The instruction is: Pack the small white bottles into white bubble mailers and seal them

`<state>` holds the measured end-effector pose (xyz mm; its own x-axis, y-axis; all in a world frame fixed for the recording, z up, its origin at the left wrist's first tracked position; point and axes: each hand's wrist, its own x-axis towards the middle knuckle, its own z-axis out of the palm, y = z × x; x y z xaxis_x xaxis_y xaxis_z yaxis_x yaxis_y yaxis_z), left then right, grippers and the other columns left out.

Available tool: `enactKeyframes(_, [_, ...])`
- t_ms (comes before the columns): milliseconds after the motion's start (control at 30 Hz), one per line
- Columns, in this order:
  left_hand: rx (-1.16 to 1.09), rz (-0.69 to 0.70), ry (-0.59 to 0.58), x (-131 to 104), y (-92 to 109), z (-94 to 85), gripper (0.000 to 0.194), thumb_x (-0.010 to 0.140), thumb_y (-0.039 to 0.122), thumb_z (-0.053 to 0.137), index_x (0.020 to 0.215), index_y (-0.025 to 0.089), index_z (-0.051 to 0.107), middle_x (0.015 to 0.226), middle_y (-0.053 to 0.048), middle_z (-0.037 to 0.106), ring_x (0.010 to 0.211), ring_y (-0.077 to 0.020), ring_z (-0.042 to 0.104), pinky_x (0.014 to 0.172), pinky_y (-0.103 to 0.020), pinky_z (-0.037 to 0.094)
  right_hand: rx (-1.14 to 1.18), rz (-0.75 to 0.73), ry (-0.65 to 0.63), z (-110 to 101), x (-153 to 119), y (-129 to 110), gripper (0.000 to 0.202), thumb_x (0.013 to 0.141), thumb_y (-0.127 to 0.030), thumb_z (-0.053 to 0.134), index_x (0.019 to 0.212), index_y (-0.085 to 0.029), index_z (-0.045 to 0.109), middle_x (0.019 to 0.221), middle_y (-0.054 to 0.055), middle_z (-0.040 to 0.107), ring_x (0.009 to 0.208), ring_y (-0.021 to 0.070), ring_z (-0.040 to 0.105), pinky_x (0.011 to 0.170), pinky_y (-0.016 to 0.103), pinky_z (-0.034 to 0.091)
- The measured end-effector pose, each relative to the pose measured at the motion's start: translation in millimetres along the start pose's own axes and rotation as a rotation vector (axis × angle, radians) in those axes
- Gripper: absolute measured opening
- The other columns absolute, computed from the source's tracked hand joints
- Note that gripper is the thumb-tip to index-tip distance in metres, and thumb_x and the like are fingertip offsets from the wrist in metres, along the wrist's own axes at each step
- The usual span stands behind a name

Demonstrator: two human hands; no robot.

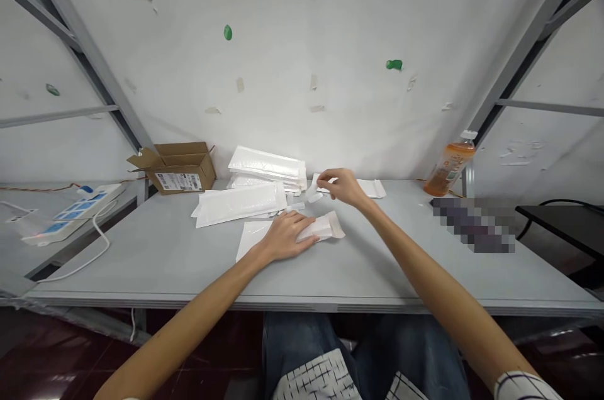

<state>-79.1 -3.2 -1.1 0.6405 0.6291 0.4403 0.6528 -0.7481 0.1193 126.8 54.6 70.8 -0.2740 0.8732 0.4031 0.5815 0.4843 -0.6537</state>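
Observation:
My left hand (289,235) lies flat, fingers stretched out, on a white padded envelope (325,227) near the middle of the table. This envelope's right end, with its flap strip, sticks out past the fingers. Further back, my right hand (342,186) is closed in a pinch on a small whitish piece (312,189), whose kind I cannot make out. Beneath and behind that hand lies another white envelope (372,188). Small white pieces (296,206) lie between the hands. To the left, a white bubble envelope (240,204) overlaps others, with a stack of envelopes (267,164) behind.
An open cardboard box (184,167) stands at the back left, beside a power strip (75,214) with a white cable. At the back right is an orange drink bottle (450,164). A blurred dark item (472,225) lies in front of it. A white wall closes the table's back.

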Motion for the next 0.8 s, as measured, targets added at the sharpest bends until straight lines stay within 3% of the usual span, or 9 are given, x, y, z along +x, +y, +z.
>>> enactKeyframes(100, [-0.006,-0.03,0.005,1,1,0.6,0.043,0.093,0.05,0.051,0.12,0.018,0.064,0.111,-0.009,0.07,0.102,-0.0261,0.062,0.089,-0.041,0.046,0.2,0.074,0.094,-25,-33,12,0.021,0.08,-0.036,0.062,0.079,-0.016,0.068,0.083,0.005,0.07,0.047,0.0089,0.053,0.051,0.026,0.041])
enactKeyframes(167, [-0.012,-0.035,0.015,3,2,2.4,0.042,0.093,0.05,0.051,0.119,0.019,0.064,0.112,-0.008,0.07,0.102,-0.0258,0.062,0.089,-0.041,0.047,0.258,0.16,0.084,-37,-59,24,0.024,0.08,-0.039,0.062,0.076,-0.016,0.067,0.083,0.006,0.07,0.048,0.0088,0.052,0.048,0.025,0.038])
enactKeyframes(333, [-0.009,-0.032,0.028,7,8,8.3,0.04,0.092,0.049,0.053,0.117,0.02,0.065,0.11,-0.007,0.071,0.101,-0.0261,0.063,0.088,-0.041,0.047,0.353,0.3,-0.181,-35,-95,48,0.026,0.075,-0.039,0.068,0.081,-0.015,0.071,0.077,0.006,0.07,0.051,0.01,0.053,0.047,0.024,0.035])
enactKeyframes(533, [-0.007,-0.031,0.035,7,10,5.6,0.044,0.09,0.051,0.055,0.117,0.019,0.066,0.108,-0.008,0.071,0.1,-0.0264,0.064,0.086,-0.04,0.049,0.425,0.198,-0.451,-3,-84,38,0.025,0.078,-0.033,0.062,0.087,-0.013,0.074,0.072,0.003,0.068,0.044,0.008,0.051,0.048,0.024,0.041])
enactKeyframes(633, [-0.004,-0.047,0.028,5,4,-0.2,0.044,0.088,0.052,0.056,0.117,0.02,0.066,0.109,-0.008,0.071,0.1,-0.0266,0.065,0.084,-0.04,0.05,0.41,0.149,-0.554,-4,-78,33,0.032,0.085,-0.034,0.052,0.1,-0.015,0.073,0.087,0.005,0.071,0.044,0.0079,0.057,0.049,0.024,0.041])
enactKeyframes(700, [-0.009,-0.084,0.027,4,-1,-3.9,0.043,0.089,0.052,0.055,0.116,0.021,0.067,0.108,-0.007,0.071,0.099,-0.0259,0.065,0.081,-0.038,0.051,0.387,0.17,-0.476,-13,-73,35,0.033,0.086,-0.035,0.052,0.106,-0.016,0.071,0.101,0.007,0.072,0.042,0.0061,0.055,0.046,0.023,0.038])
enactKeyframes(800, [-0.017,-0.113,0.008,2,-6,-7.0,0.041,0.089,0.052,0.055,0.113,0.022,0.068,0.108,-0.006,0.072,0.098,-0.0252,0.066,0.079,-0.037,0.051,0.363,0.234,-0.29,-25,-58,42,0.032,0.084,-0.036,0.057,0.107,-0.017,0.07,0.104,0.009,0.073,0.038,0.0047,0.048,0.04,0.023,0.03])
